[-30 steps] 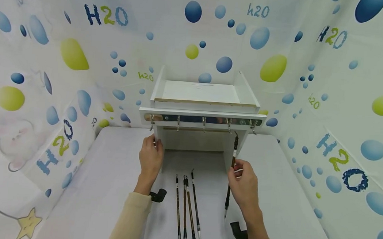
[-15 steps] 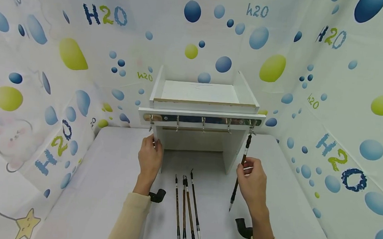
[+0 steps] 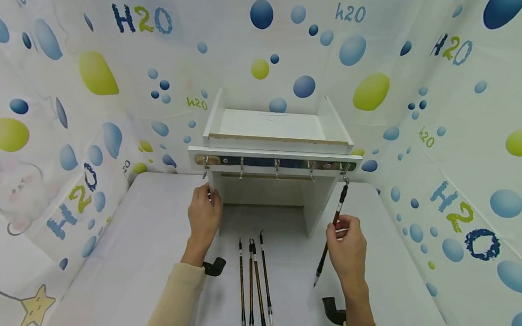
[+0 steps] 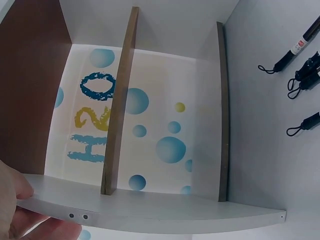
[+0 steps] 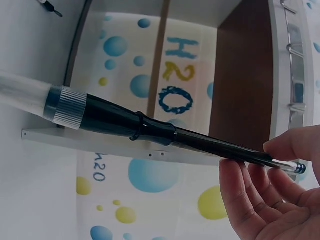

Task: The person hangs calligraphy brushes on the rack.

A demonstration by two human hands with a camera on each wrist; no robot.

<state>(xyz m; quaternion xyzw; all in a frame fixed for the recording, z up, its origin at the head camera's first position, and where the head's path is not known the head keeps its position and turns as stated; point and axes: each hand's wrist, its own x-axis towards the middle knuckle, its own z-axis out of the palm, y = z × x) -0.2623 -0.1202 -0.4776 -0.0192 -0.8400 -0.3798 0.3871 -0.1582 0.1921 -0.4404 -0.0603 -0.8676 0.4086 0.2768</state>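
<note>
In the head view my right hand (image 3: 349,245) pinches a calligraphy brush (image 3: 340,204) between thumb and fingers. The brush slants, bristle tip low and left; its loop meets the rightmost hook (image 3: 346,169), though I cannot tell whether it is over it. The right wrist view shows the brush (image 5: 112,117) with its pale bristle end toward the camera. At the white shelf's (image 3: 271,144) left side, my left hand (image 3: 205,214) grips the side panel (image 4: 150,215), thumb and fingers on opposite faces. Several more brushes (image 3: 253,282) lie side by side on the table between my forearms.
A metal hook strip (image 3: 261,162) runs along the shelf's front, with the other hooks bare. The white table (image 3: 147,256) is bounded by printed curtains (image 3: 447,119) behind and at both sides. Black wrist mounts (image 3: 214,267) stick out from both wrists.
My right hand has carried the brush rightward, from beside the shelf's right panel to the rightmost hook, its loop rising slightly. My left hand has stayed at the left panel.
</note>
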